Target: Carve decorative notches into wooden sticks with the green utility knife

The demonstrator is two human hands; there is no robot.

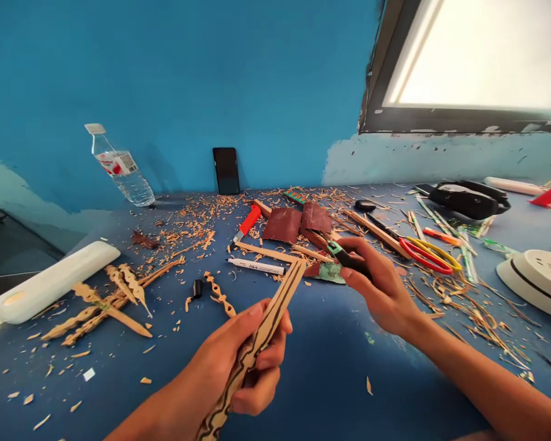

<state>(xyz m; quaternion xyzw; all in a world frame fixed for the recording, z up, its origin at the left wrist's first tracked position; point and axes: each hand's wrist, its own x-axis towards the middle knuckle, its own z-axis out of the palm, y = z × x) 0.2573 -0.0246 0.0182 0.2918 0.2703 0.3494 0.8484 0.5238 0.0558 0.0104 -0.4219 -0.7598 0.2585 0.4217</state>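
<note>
My left hand (220, 346) is closed around a flat wooden strip (273, 315), which has wavy black lines drawn along it. The strip slants up and away from me, its far end above the table. To its right, my right hand (386, 291) grips a utility knife (351, 260) with a black and green handle, pointing left toward the strip's far end but apart from it. Beyond the strip lie an uncapped white marker (257, 266), a red-handled cutter (248, 223) and brown sandpaper pieces (282, 225).
Carved wooden pieces (112, 300) lie at left beside a long white object (55, 282). A tilted-looking water bottle (123, 171) and a phone (226, 171) stand near the wall. At right are red-and-yellow-handled scissors (429, 256), wood shavings (468, 312) and a white round device (539, 282).
</note>
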